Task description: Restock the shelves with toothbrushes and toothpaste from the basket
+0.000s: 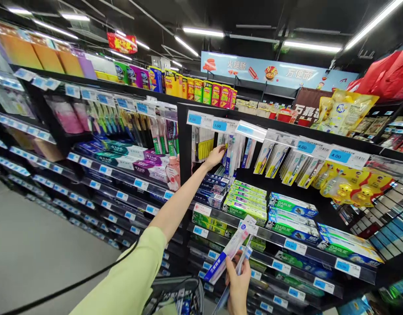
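Observation:
My left hand [216, 156] reaches out to the rack, its fingers bent in against the packaged toothbrushes [232, 153] that hang on a hook; the fingertips are partly hidden among the packs. Lower down, my right hand [238, 278] is closed around two packaged toothbrushes. One pack [225, 253] faces up, with a pink-and-white brush and a blue lower end. The other pack [242, 258] is seen edge-on beside it, pale blue and clear. Both are held tilted in front of the lower shelves.
Below the hooks lie green toothpaste boxes [247, 203] and Darlie boxes [295, 218]. More toothbrush packs [295, 164] hang to the right. A shopping basket [197, 288] with goods stands below me. A black cable [73, 282] crosses at lower left. Wire mesh [393, 214] borders the right.

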Motion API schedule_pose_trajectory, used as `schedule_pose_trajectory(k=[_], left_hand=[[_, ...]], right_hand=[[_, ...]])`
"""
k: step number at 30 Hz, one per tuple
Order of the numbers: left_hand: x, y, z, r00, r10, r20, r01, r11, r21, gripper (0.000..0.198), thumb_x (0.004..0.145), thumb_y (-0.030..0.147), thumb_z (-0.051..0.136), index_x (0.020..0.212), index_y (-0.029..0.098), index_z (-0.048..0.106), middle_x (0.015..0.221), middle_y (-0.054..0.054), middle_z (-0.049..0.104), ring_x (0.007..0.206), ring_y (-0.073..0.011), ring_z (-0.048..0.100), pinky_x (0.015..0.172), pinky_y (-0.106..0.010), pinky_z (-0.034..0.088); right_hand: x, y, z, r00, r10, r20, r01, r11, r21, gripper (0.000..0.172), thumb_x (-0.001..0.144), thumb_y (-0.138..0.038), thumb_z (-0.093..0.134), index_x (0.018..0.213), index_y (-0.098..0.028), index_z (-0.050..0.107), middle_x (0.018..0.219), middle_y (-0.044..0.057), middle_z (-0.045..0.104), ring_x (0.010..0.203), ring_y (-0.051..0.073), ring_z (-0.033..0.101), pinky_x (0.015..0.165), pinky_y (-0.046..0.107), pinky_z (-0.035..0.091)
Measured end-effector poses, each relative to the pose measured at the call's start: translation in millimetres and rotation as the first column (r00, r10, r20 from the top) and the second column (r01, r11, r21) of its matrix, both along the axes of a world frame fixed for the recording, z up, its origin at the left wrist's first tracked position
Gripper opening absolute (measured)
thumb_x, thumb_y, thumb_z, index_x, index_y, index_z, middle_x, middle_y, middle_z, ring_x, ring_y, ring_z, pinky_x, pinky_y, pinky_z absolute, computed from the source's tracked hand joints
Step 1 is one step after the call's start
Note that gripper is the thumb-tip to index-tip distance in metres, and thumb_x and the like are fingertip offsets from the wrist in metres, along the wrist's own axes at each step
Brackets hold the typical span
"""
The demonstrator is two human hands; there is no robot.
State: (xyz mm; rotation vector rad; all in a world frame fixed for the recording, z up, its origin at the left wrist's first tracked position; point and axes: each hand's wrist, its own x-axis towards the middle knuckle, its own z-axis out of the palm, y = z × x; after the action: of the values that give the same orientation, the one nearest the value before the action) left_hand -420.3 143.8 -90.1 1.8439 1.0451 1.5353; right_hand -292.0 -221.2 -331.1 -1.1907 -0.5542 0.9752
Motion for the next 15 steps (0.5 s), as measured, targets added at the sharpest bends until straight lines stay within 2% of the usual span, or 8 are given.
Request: schedule_pose_trajectory(k=[4,10,15], left_hand=[[7.9,3.9,3.0,0.999,-0.03,-0.033,0.03,0.999,-0.023,0.041,0.083,0.022,0.067,0.123,0.014,0.067,0.127,-0.017,0.074,0.122,-0.028,0.067,0.108,-0.039,0.05],[7.5,-0.4,3.0,0.998,-0.026,-0.051,0.025,1.0,-0.017,0.049,0.068,0.01,0.074,0.117,0.013,0.067,0.11,-0.014,0.078,0.094,-0.0249,0.072,0.091,-0.035,0.056],[5.4,-2.5,2.1,0.998,-0.061,-0.019,0.061,0.998,-0.027,0.045,0.065,0.005,0.071,0.109,0.012,0.068,0.103,-0.013,0.079,0.091,-0.024,0.072,0.083,-0.032,0.057]], right_hand=[[1.0,2.8,-1.0,0.995,-0.104,0.001,0.104,0.994,0.031,0.074,0.06,-0.065,0.091,0.11,-0.016,0.066,0.088,0.007,0.077,0.038,0.005,0.041,0.034,0.021,0.034],[0.4,9.1,-3.4,0.997,-0.083,0.011,0.082,0.995,0.049,0.074,0.059,-0.068,0.089,0.106,-0.016,0.065,0.085,0.007,0.076,0.034,0.005,0.039,0.031,0.022,0.032],[-4.9,11.7,-5.9,0.994,-0.105,0.005,0.105,0.994,0.039,0.078,0.056,-0.068,0.09,0.108,-0.015,0.065,0.08,0.006,0.074,0.034,0.006,0.04,0.03,0.022,0.032]])
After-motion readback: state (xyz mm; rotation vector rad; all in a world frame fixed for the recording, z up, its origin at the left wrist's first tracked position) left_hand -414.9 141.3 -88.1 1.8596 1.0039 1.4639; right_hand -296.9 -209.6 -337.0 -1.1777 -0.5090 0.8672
